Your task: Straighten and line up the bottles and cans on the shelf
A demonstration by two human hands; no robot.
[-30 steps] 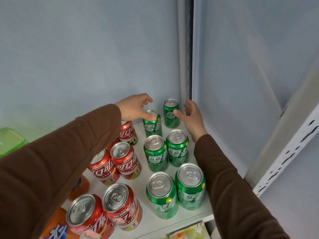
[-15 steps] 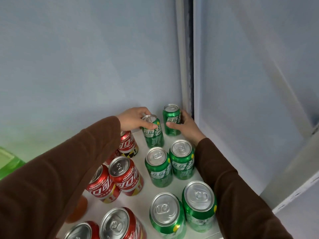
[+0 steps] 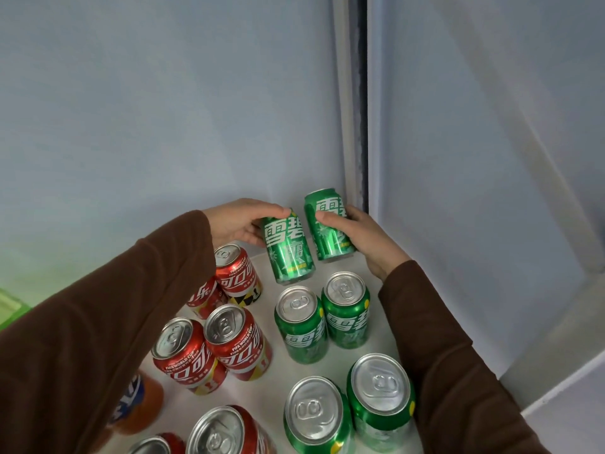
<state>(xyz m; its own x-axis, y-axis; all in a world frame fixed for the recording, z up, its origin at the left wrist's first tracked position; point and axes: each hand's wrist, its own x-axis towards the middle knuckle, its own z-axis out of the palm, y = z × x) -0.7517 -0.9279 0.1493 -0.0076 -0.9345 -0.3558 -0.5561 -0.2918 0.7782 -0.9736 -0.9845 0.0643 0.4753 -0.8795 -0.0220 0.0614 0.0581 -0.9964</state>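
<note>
Each grip is wrapped around its own can at the far right corner of the white shelf (image 3: 262,393). The left hand (image 3: 240,221) clasps a green aluminium soda can with white lettering (image 3: 288,247), thumb on its near left side and fingers curled over its top end. The right hand (image 3: 363,237) clasps a second green aluminium soda can (image 3: 329,224) just to the right, thumb across its front and fingers behind it.

Both held cans are tilted: their long axes lean with the tops pointing up, far and a little left, their bottoms toward the near side, so the printed sides face the camera and the lids do not show. They sit side by side, almost parallel; whether they touch cannot be told. Whether their bottom edges rest on the shelf cannot be told either.

Both forearms, in brown sleeves (image 3: 98,339), reach in from the near side, the left across the red cans, the right along the pale right wall (image 3: 474,158). Each can sticks out of its grip toward the near side.

Nearer, four upright green cans (image 3: 301,322) stand in two pairs. To their left stand upright red aluminium soda cans (image 3: 235,339), and an orange bottle with a blue label (image 3: 137,401) stands at the near left.
</note>
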